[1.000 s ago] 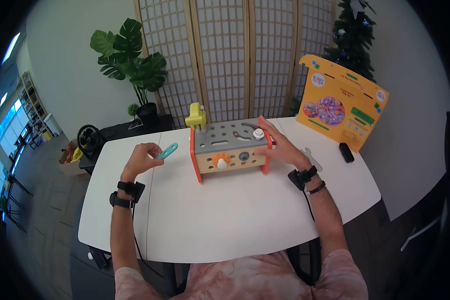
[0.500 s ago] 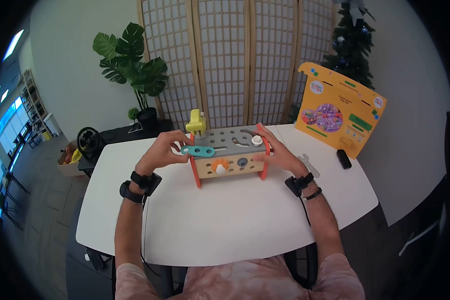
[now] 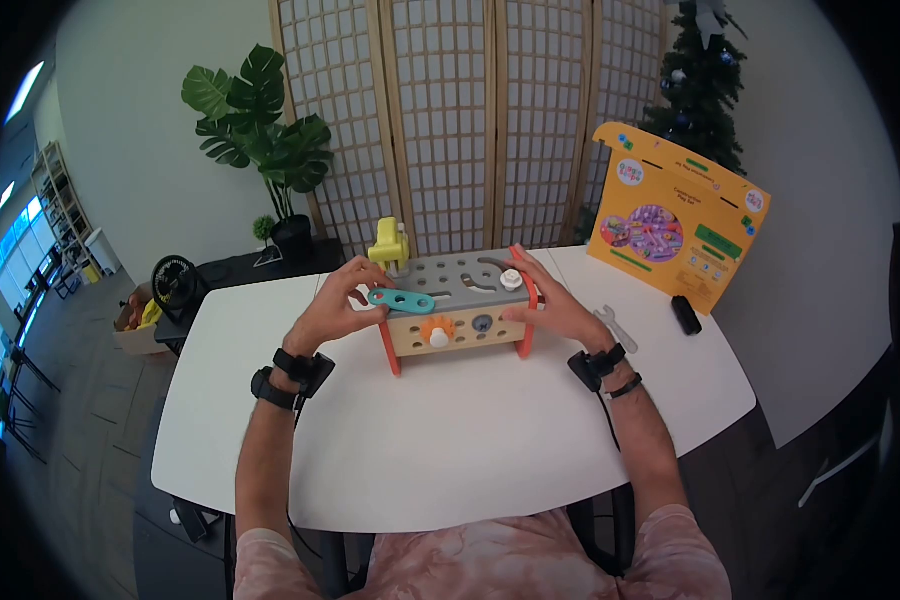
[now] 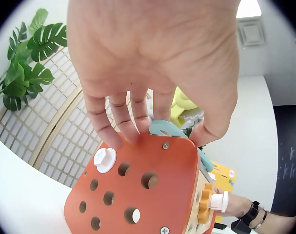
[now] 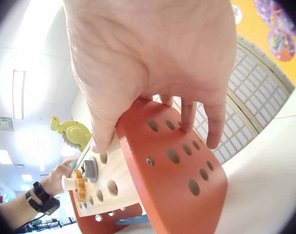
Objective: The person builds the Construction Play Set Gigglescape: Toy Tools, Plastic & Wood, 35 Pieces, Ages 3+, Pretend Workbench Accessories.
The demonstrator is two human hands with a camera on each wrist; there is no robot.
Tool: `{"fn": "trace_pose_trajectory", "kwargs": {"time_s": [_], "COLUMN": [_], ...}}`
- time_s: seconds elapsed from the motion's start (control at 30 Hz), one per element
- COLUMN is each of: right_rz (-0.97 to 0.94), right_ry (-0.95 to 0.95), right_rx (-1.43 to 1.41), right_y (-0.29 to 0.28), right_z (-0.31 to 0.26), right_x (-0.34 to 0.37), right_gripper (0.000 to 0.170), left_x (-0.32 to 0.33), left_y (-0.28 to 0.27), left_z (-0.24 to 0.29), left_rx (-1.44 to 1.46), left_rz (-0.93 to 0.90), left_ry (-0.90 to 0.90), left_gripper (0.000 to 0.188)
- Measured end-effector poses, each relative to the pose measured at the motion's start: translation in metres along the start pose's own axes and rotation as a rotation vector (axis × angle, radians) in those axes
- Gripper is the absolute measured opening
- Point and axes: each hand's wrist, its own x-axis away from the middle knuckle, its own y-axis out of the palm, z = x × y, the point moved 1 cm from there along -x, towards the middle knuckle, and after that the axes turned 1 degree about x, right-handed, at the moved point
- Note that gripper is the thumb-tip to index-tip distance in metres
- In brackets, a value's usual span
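A toy workbench with a grey holed top, wooden front and orange-red end panels stands on the white table. Between the thumb and forefinger of my left hand is a teal holed strip, pinched over the top's front left edge. My right hand grips the opposite end, its thumb on the wooden front and its fingers over the right end panel. On the front sit an orange gear with a white bolt and a grey nut. Another white bolt pokes from the top.
A yellow-green toy piece stands at the bench's back left corner. To the right lie a grey toy wrench and a black object. A yellow play set box stands behind them, and a folding screen beyond the table.
My left hand has brought the teal strip rightward from beside the workbench to its top's front left edge, then slightly further right. The right hand keeps its hold on the right end.
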Motion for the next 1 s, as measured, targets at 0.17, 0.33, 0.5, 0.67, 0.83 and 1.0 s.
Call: {"fn": "trace_pose_trajectory", "kwargs": {"time_s": [0.17, 0.33, 0.5, 0.67, 0.83, 1.0], "right_rz": [0.002, 0.005, 0.007, 0.002, 0.005, 0.003], "right_ry": [-0.01, -0.002, -0.008, 0.006, -0.005, -0.008], "right_rx": [-0.009, 0.001, 0.002, 0.005, -0.008, -0.009], "right_y": [0.0004, 0.0007, 0.0004, 0.0, 0.0004, 0.0005], "right_z": [0.0001, 0.0002, -0.0004, -0.0024, -0.0001, -0.001], "right_x": [-0.0004, -0.0001, 0.0005, 0.0004, 0.0001, 0.0003], "right_gripper": [0.093, 0.092, 0.092, 0.093, 0.093, 0.093], "left_x": [-0.0012, -0.0013, -0.0018, -0.0019, -0.0021, -0.0017], "left_y": [0.0015, 0.0021, 0.0022, 0.0023, 0.003, 0.0027], "left_z": [0.002, -0.0006, -0.0043, -0.0049, -0.0055, -0.0063], "left_rx": [-0.001, -0.011, -0.001, -0.001, 0.008, -0.002], "left_rz": [-0.013, -0.012, -0.014, -0.021, -0.02, -0.022], "left_ry": [0.003, -0.01, -0.027, -0.042, -0.043, -0.048], "left_gripper": [0.034, 0.033, 0.032, 0.032, 0.032, 0.032]}}
